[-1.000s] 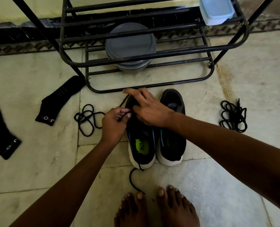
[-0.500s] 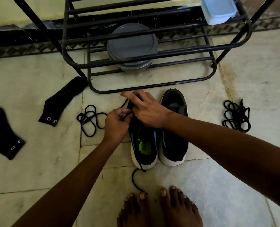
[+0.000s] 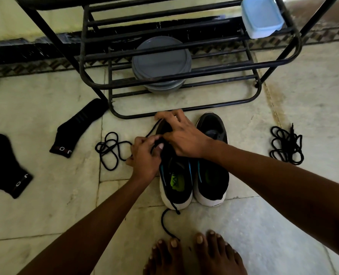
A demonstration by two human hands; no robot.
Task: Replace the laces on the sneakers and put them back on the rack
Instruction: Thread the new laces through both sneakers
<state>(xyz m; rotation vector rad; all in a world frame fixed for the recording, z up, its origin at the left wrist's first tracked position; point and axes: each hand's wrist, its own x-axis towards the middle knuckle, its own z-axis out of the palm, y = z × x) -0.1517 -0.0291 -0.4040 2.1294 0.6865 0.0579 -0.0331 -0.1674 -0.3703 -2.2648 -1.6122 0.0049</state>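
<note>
Your right hand (image 3: 184, 139) curls over the sneaker (image 3: 176, 181) toe, pinning it on the floor by the rack (image 3: 224, 104), so your left hand (image 3: 145, 157) can pinch the lace (image 3: 152, 131) taut, likely for threading.

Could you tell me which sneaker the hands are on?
The left sneaker, green logo inside: left hand and right hand meet over its lace.

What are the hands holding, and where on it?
The left hand pinches the black lace partway along, beside the front of the sneaker. The right hand grips that sneaker over its toe end.
</note>
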